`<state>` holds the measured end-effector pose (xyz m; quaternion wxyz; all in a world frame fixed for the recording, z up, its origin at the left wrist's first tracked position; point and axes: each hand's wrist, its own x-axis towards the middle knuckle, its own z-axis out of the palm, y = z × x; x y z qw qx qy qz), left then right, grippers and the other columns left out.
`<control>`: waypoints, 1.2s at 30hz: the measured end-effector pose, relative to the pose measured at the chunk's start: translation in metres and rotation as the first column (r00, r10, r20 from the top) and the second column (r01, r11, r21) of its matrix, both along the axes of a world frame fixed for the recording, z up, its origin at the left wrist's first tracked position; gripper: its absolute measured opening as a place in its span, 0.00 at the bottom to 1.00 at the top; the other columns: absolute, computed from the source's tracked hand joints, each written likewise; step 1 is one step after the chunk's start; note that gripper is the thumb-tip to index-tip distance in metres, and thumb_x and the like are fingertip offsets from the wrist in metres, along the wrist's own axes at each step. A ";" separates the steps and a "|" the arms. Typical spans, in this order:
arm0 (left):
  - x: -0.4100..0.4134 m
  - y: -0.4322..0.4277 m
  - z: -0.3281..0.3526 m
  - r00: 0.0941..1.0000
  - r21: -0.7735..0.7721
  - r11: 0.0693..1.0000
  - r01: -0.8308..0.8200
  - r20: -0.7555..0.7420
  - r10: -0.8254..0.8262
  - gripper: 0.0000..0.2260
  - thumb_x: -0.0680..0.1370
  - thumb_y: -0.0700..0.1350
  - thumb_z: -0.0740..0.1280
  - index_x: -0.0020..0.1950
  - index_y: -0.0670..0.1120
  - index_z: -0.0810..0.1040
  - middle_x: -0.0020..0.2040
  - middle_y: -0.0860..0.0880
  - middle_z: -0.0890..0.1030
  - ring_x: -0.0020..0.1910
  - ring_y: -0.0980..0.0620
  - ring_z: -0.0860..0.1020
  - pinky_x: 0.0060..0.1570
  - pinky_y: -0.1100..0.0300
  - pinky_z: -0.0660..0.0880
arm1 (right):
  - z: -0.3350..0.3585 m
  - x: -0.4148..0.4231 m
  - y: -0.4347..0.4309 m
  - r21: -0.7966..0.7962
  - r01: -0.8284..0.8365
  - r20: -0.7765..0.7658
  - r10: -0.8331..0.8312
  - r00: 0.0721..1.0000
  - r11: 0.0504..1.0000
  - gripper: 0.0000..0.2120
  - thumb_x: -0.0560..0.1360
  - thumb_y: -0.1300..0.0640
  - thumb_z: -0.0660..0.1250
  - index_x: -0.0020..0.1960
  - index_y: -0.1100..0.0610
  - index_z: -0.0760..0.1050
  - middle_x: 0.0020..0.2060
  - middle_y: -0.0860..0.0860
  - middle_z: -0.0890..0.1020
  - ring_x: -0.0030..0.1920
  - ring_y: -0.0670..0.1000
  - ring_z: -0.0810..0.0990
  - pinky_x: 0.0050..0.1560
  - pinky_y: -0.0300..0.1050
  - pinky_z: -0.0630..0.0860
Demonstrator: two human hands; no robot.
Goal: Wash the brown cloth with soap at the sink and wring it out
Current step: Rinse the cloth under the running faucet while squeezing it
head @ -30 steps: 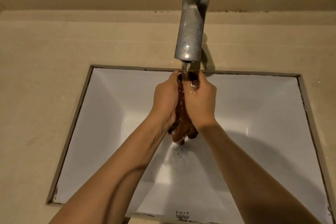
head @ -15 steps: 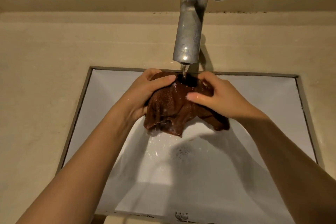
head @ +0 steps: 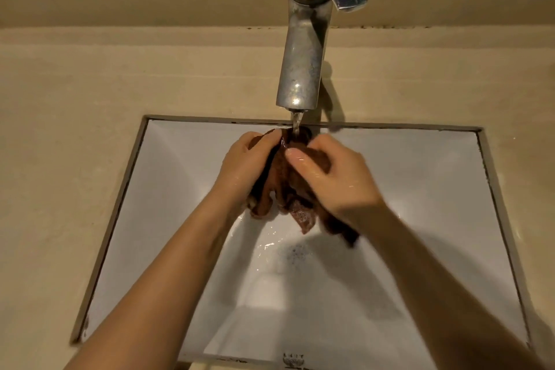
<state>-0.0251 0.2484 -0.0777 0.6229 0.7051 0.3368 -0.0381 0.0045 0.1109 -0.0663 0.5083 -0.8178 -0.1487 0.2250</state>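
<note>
Our hands cover much of the brown cloth [head: 280, 177], so we cannot see how it is folded. The tap [head: 303, 48] is cut off by the top edge. The small mark on the sink's [head: 168, 195] near rim is unreadable.

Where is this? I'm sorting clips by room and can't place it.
Probably a bathroom or washroom: a white rectangular sink set into a beige counter, with a metal tap running. Both hands, left and right, hold a brown cloth under the water.
</note>
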 end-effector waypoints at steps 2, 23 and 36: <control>0.006 -0.019 -0.001 0.988 -0.173 0.974 -0.144 0.037 0.153 0.14 0.75 0.56 0.64 0.41 0.48 0.80 0.39 0.48 0.84 0.40 0.50 0.82 0.41 0.53 0.78 | -0.004 -0.012 0.025 -0.072 0.094 0.121 -0.085 0.989 0.993 0.13 0.76 0.41 0.58 0.42 0.48 0.72 0.36 0.46 0.80 0.39 0.46 0.79 0.40 0.40 0.76; 0.014 -0.033 0.012 0.982 -0.406 0.902 -0.146 0.051 0.182 0.12 0.77 0.45 0.63 0.35 0.46 0.80 0.29 0.49 0.80 0.29 0.55 0.79 0.32 0.62 0.75 | -0.007 0.011 0.031 0.016 0.393 0.150 -0.391 0.908 0.919 0.19 0.79 0.52 0.55 0.29 0.50 0.65 0.27 0.48 0.72 0.30 0.49 0.71 0.32 0.42 0.62; 0.010 -0.041 0.004 0.998 -0.472 0.880 -0.059 -0.010 0.061 0.12 0.76 0.44 0.64 0.33 0.44 0.80 0.33 0.46 0.80 0.31 0.52 0.79 0.37 0.58 0.76 | -0.033 0.030 0.014 0.022 0.518 0.156 -0.515 0.843 0.855 0.23 0.79 0.53 0.57 0.25 0.51 0.61 0.22 0.47 0.67 0.25 0.47 0.65 0.31 0.43 0.59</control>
